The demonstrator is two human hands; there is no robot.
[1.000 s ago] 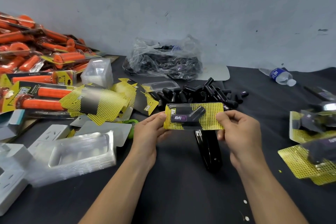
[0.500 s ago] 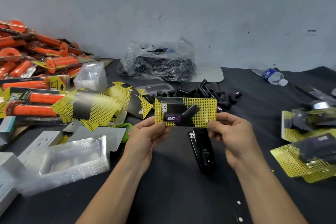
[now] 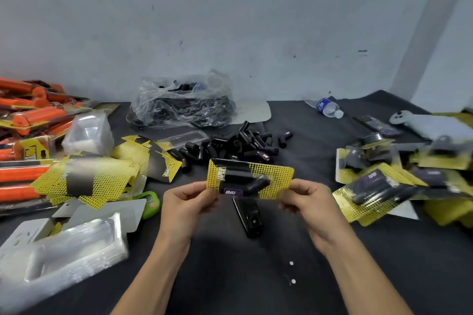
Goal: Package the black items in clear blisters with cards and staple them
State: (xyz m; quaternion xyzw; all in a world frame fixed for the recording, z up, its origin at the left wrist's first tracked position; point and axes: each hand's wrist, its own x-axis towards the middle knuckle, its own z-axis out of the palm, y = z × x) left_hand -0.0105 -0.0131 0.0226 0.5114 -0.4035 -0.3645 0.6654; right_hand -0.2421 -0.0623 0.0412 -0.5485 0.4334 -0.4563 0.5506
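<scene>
"TAPER" label [image 3: 233, 192] on blister pack [image 3: 278, 178]

Orange grips [image 3: 33, 115] piled far left. Water bottle [image 3: 329, 108] lying on side near wall [image 3: 230, 20]. Green gadget [image 3: 151, 204] left of centre, partly hidden. White controller [image 3: 409, 119] far right.

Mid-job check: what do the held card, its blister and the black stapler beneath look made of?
Card: likely thin printed paperboard, matte yellow dots on black. Blister: clear glossy plastic, pale glare over the black item. Stapler: glossy black, metal or plastic, unclear.
</scene>
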